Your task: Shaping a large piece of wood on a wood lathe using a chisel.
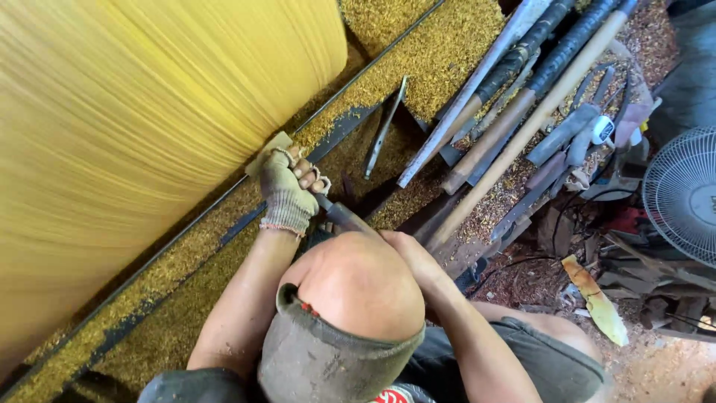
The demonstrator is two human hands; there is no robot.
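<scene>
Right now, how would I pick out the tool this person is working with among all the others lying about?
Start at the big yellow spinning drum on the left. At its lower edge a gloved left hand presses down a dark metal tool that runs back over the knee. Unlike the long-handled tools lying nearby, it alone is gripped.

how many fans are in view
1: a white fan with a round wire guard at the right edge, cut off by the frame, past the leaning long-handled tools. Others may be hidden.
</scene>
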